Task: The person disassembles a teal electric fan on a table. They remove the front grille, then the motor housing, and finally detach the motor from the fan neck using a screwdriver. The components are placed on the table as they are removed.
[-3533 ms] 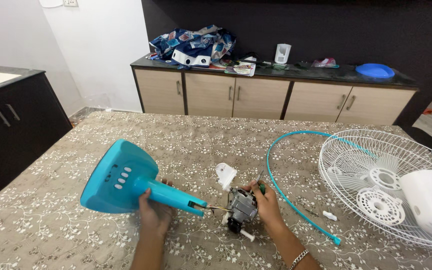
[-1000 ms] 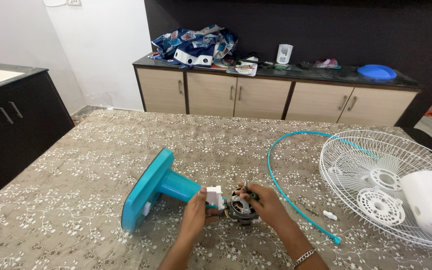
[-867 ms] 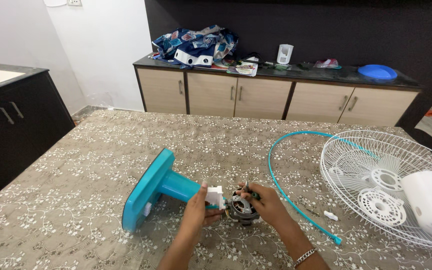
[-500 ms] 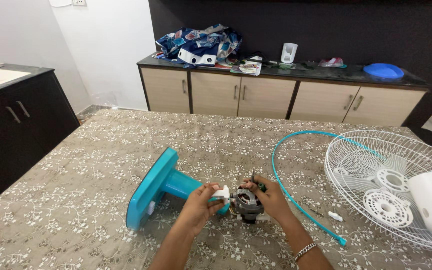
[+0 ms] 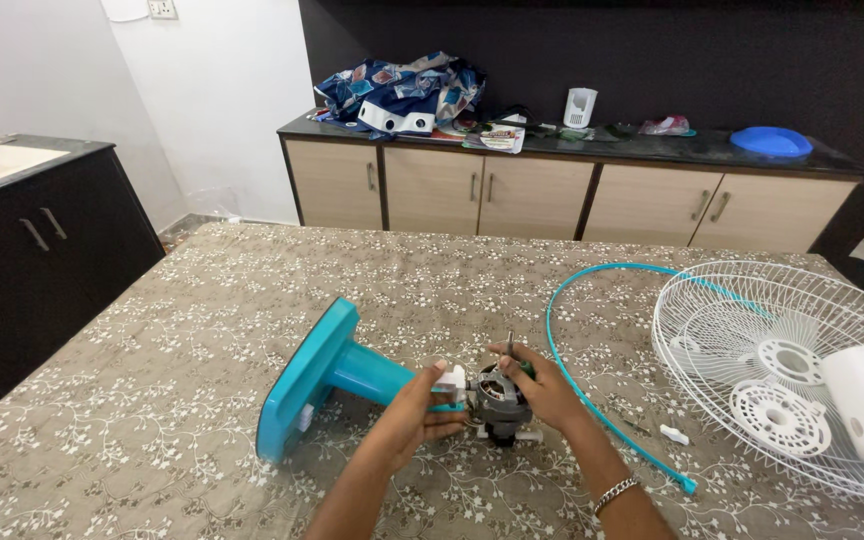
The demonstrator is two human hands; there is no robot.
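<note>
A teal fan stand point(image 5: 324, 385) lies on its side on the patterned table point(image 5: 202, 330), its round base standing on edge at the left. My left hand point(image 5: 414, 412) grips the stand's neck where a small white part point(image 5: 455, 378) sits. My right hand point(image 5: 542, 385) holds the bare grey fan motor point(image 5: 499, 397) at the neck's end, with fingers by its upright shaft. Both hands touch the assembly near the table's front middle.
A teal hoop point(image 5: 592, 330) curves to the right of my hands. A white wire fan guard point(image 5: 782, 370) with white plastic parts lies at the right. A small white piece point(image 5: 674, 435) rests by the hoop. Cabinets point(image 5: 512, 195) with clutter stand behind; a dark counter point(image 5: 42, 230) is left.
The stand was turned from base-facing-up to lying with its base on edge. My left hand moved up the neck to the white part. Since a second ago both hands stay on the motor.
</note>
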